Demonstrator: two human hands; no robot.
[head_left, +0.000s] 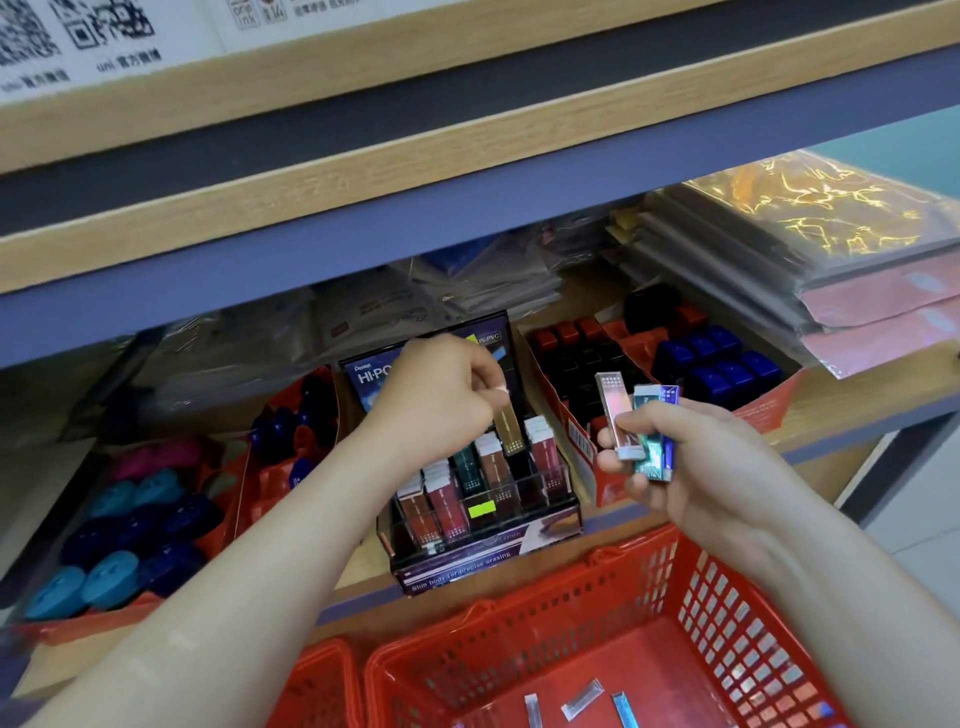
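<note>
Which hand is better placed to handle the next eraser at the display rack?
Left, probably. The left hand hangs right over the display rack, pinching a gold eraser above its slots. The right hand is off to the side, full with three erasers.

dark blue header card (371, 375): lettering half hidden behind left hand (441, 400). slim gold eraser (510, 428): top covered by fingers. three slim foil erasers (652, 452) in right hand (691, 467): print too small. red plastic mesh basket (670, 566): cut by bottom edge.
</note>
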